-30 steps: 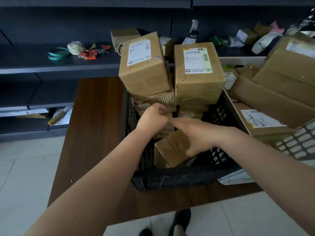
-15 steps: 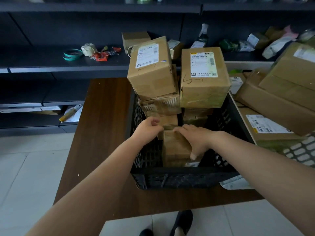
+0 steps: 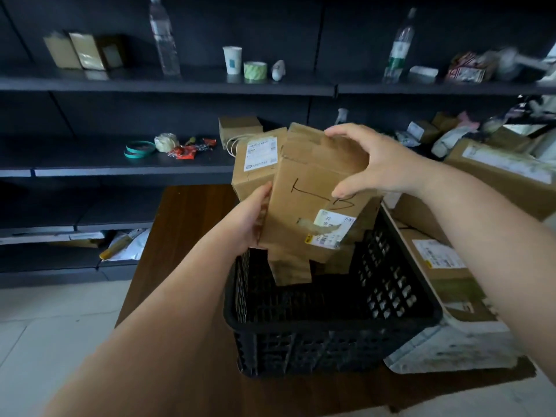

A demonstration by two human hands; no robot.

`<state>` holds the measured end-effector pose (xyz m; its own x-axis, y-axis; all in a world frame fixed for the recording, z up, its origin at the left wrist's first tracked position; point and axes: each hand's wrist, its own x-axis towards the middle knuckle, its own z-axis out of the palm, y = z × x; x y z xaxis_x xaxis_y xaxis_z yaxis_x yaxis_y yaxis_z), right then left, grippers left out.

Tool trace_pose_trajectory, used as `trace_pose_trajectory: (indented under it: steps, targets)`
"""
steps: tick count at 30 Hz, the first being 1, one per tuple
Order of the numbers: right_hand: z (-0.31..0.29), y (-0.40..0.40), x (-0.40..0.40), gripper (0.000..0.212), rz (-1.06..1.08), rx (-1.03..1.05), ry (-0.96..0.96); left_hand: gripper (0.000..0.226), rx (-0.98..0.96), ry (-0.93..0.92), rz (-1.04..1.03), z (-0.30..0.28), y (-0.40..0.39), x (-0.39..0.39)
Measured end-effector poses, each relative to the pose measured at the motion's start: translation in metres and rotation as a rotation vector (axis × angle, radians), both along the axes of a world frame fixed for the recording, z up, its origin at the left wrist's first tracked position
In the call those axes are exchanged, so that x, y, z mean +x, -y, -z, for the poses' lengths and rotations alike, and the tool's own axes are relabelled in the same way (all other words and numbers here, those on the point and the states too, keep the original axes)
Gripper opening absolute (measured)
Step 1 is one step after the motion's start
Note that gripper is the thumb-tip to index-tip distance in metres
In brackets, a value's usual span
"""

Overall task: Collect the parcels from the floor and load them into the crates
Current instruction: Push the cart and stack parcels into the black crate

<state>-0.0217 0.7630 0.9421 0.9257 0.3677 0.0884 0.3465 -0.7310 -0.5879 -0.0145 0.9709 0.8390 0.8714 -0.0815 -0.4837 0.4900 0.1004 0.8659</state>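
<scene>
Lifted since half a second ago: cardboard parcel (image 3: 304,206) now tilted above black crate (image 3: 331,320) on bench (image 3: 180,236), left hand (image 3: 249,218) gripping its side edge, right hand (image 3: 373,164) clamping top corner; likely snags stacked labelled box (image 3: 255,164) behind, toppling it.

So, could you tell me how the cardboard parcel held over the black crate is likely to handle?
The cardboard parcel probably stays fairly stiff, since its faces look flat. Its loose bottom flap may snag on the black crate. It seems light: the left hand and right hand hold it tilted in a loose grip.
</scene>
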Motion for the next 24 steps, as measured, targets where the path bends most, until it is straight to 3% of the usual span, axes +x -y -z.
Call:
trace_pose_trajectory:
  steps: [3, 7, 12, 16, 19, 22, 24]
  targets:
    - [-0.009, -0.009, 0.001, 0.075, 0.045, 0.295, 0.065, 0.058, -0.07, 0.078, -0.045, -0.017, -0.006, 0.004]
    - [0.003, -0.026, -0.004, 0.085, 0.171, 0.739, -0.223, 0.06, -0.119, 0.159, -0.074, -0.021, -0.014, 0.003]
    - [0.013, -0.031, -0.017, 0.038, 0.45, 1.249, -0.543, 0.048, -0.066, 0.376, -0.034, -0.014, -0.021, -0.003]
    - [0.03, -0.032, -0.031, 0.041, 0.519, 1.287, -0.665, 0.045, -0.133, 0.463, 0.007, -0.006, -0.019, -0.011]
    - [0.055, -0.037, -0.039, 0.038, 0.377, 1.131, -0.525, 0.043, -0.258, 0.358, 0.033, -0.002, -0.016, -0.019]
    - [0.077, -0.041, -0.052, 0.062, 0.145, 0.905, -0.412, 0.049, -0.364, 0.272, 0.052, 0.0, -0.021, -0.025]
    - [0.09, -0.04, -0.053, 0.065, 0.109, 0.908, -0.377, 0.045, -0.367, 0.228, 0.043, 0.005, -0.026, -0.027]
